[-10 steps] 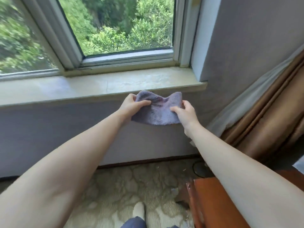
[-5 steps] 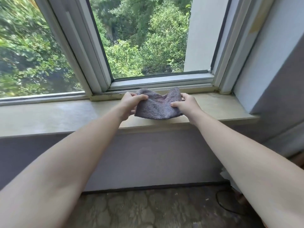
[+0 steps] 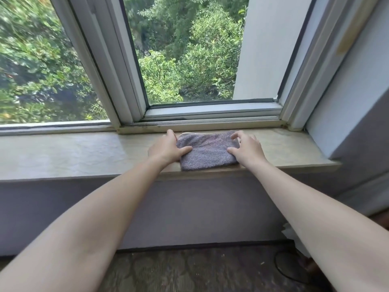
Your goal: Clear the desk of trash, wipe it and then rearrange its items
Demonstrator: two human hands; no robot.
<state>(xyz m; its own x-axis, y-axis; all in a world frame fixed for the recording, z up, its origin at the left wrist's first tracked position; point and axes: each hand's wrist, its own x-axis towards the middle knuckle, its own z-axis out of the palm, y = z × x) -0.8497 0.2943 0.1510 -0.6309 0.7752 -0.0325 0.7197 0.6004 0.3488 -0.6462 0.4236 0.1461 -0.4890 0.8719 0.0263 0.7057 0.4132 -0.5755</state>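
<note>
- Nearest me, under my forearms, a patterned floor (image 3: 189, 272) is showing, with a dark cable (image 3: 276, 265) looping below my right arm. The tabletop itself is not appearing in this view.
- My left grip (image 3: 164, 147) is lying wide, fingers straight along the left short edge of the grey cloth (image 3: 207, 152) and thumb pressing down on top of it.
- My right grip (image 3: 246, 147) is wide too and holding nothing. Its thumb is touching the cloth's right end and its fingers are arching loosely just above it.
- The cloth is lying flat between the two grips on the window sill (image 3: 73, 152). Its long axis is running straight from one grip to the other, and its near edge is reaching the sill's front lip.
- Both grips are sitting equally near it, one at each end. I am judging that either could pinch its own end to lift the cloth, or both could draw back and leave it here.
- Beyond the grips the window frame (image 3: 210, 114) is standing, with green trees (image 3: 189, 60) outside.
</note>
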